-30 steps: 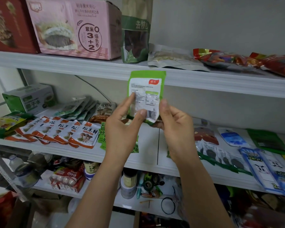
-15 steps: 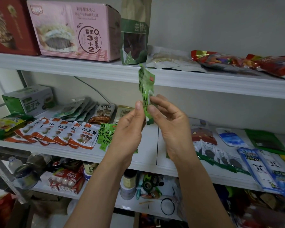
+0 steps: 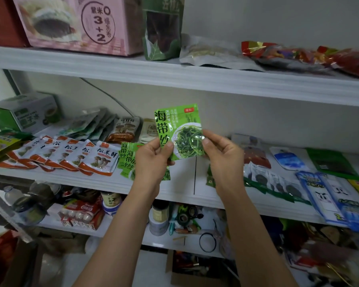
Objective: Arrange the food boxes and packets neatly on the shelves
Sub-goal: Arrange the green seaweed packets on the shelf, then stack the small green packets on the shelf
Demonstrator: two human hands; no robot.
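A green kelp packet (image 3: pixel 179 129) is held upright in front of the middle shelf (image 3: pixel 104 180), its printed front facing me. My left hand (image 3: pixel 151 160) pinches its lower left corner and my right hand (image 3: pixel 222 156) pinches its right edge. More green kelp packets (image 3: pixel 126 160) lie on the shelf just left of my left hand. A fanned row of white-and-orange mushroom packets (image 3: pixel 71 155) lies further left.
The top shelf holds a pink box (image 3: pixel 77 23), a green standing pouch (image 3: pixel 163 27) and red packets (image 3: pixel 311 56). A green-and-white box (image 3: pixel 25 112) stands at the far left. Blue and dark packets (image 3: pixel 327 195) cover the right. Jars and clutter (image 3: pixel 160 218) fill the lower shelf.
The packet has been turned from its white back, through edge-on, to its green front, and lowered from the top shelf's edge to the middle shelf's level. Both hands came down with it.
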